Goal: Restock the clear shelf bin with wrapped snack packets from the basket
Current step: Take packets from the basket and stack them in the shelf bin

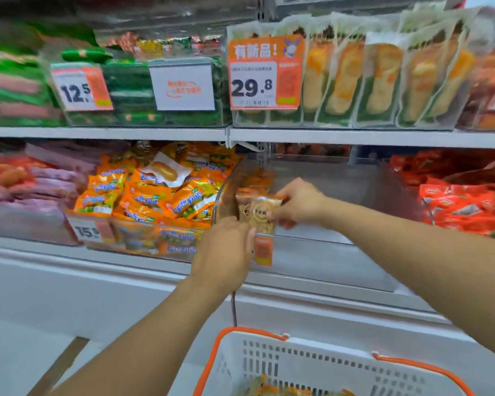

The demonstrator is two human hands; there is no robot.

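Head view shows my left hand (pixel 226 247) and right hand (pixel 297 202) both pinching one wrapped snack packet (pixel 259 214) at the front left corner of the clear shelf bin (pixel 340 252), which looks nearly bare inside. Below, the white basket (pixel 312 364) with orange handles holds more packets. Just left, a neighbouring bin (pixel 155 201) brims with orange packets.

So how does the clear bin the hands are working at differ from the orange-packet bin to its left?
The clear bin looks almost empty, with only a few packets at its left end; the orange-packet bin is heaped full. Both hands, left hand and right hand, hold a packet at the clear bin; nothing touches the orange-packet bin. Both are transparent and sit on the same shelf.
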